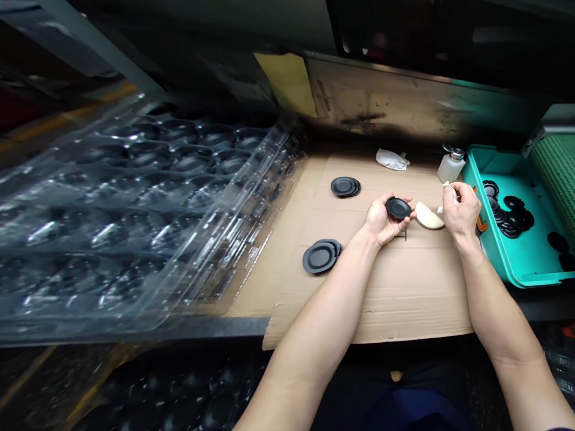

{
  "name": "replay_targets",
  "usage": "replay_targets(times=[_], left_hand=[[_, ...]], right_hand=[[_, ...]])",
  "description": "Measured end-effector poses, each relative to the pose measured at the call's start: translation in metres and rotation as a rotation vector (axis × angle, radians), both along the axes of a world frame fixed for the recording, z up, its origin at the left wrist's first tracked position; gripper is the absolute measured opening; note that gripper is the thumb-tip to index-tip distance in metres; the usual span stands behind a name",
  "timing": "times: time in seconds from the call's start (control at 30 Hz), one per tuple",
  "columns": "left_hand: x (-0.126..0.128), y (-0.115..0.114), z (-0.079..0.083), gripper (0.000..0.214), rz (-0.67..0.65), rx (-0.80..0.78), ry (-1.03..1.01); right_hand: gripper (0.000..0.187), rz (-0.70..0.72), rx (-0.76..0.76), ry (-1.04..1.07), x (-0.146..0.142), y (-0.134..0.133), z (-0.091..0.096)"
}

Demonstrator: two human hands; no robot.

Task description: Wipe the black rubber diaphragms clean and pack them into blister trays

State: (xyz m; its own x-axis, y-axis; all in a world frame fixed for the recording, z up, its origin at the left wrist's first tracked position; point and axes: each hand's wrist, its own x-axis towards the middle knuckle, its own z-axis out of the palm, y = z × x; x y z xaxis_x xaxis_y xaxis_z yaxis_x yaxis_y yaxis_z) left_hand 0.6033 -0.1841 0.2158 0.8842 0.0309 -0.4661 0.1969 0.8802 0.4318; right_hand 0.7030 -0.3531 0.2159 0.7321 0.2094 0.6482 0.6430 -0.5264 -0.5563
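Note:
My left hand (pixel 387 220), palm up, holds a round black disc-shaped part (pixel 398 208) with a raised rim. A crumpled white cloth (pixel 450 194) is pinched in my right hand (pixel 462 211), a short way to the right of the left one. Between the hands lies a cream-coloured pad (pixel 429 216) on the cardboard. Two small stacks of similar black discs rest left of my left hand: a farther stack (pixel 345 187) and a nearer stack (pixel 321 256), the latter partly behind my forearm.
Stacked clear plastic trays (pixel 148 221) fill the left side. A turquoise bin (pixel 516 280) with several black discs stands at the right, beside a green mesh belt (pixel 559 167). Behind the hands are a pump bottle (pixel 451 165) and another white cloth (pixel 392 159). Cardboard (pixel 413 299) covers the table.

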Motion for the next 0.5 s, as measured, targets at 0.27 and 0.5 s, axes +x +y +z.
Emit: replay_targets(times=[0.27, 0.5], left_hand=[[0.002, -0.005, -0.007, 0.036, -0.025, 0.088, -0.068], [0.003, -0.007, -0.005, 0.047, -0.033, 0.027, -0.037]], right_hand=[[0.024, -0.27, -0.336, 0.161, 0.084, 0.02, 0.072], [0.021, -0.229, -0.805, 0.335, 0.141, 0.041, 0.128]])
